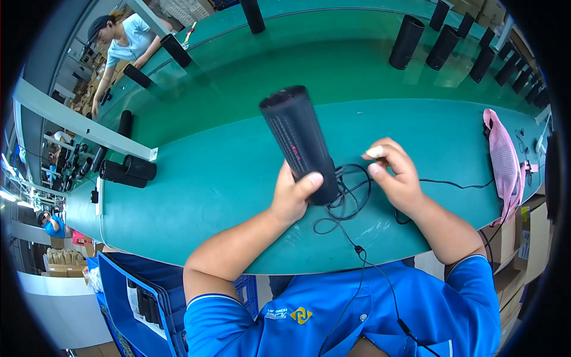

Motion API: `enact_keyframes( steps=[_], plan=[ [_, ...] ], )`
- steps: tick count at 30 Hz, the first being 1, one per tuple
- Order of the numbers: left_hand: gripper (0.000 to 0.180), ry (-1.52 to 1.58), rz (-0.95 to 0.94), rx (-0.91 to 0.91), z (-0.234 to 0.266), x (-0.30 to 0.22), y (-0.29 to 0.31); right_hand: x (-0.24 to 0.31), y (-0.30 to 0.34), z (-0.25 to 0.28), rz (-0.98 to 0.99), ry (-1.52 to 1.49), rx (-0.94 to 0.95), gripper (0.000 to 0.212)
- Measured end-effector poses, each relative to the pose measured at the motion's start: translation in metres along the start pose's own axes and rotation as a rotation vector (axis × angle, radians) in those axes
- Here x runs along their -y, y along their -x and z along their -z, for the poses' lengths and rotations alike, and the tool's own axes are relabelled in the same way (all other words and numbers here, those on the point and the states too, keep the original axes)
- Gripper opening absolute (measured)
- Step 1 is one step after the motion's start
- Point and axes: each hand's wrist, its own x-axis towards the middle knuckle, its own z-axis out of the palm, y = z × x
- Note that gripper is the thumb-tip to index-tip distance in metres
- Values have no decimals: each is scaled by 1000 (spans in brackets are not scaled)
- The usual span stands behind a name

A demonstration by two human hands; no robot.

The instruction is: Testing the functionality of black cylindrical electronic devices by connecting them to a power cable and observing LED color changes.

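The left hand (291, 193) grasps a black cylinder (304, 143) round its lower part, fingers wrapped, top tilted leftward above the green counter (208, 178). It looks stiff and fairly light, its textured barrel probably gripping well; the lower barrel seems the sound hold. Right of the cylinder, the right hand (397, 174) has loosely curled fingers, released from anything visible; a black cable (340, 208) coils between. Farther right lies a pink mesh pouch (503, 154). Beyond the cylinder stand upright black tubes (407, 43); beyond and left, a co-worker (132, 38) leans over.

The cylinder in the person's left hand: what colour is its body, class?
The cylinder is black, shown best in the head view.
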Motion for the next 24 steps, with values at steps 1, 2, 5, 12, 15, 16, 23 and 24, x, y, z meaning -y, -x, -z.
enact_keyframes(
  steps=[1,2,5,12,15,16,23,24],
  plan=[
    [57,-27,4,51,2,1,1,2,-1,1,-14,125,64,13],
    [58,-55,8,102,5,1,2,4,-3,2,-29,251,128,13],
    [60,-114,16,208,6,1,2,8,-4,4,-57,502,248,14],
    [61,-140,-5,29,-4,11,2,14,4,-1,-146,660,387,13],
    [61,-283,-66,-26,-3,11,2,13,2,2,110,849,524,14],
    [62,-246,-91,-32,-4,3,2,10,1,7,259,864,533,14],
    [59,-198,-165,-112,-4,-11,-3,4,-18,27,-170,174,61,10],
    [58,-217,-161,-126,-3,-9,-4,-1,-11,18,-224,48,112,10]
  ],
)
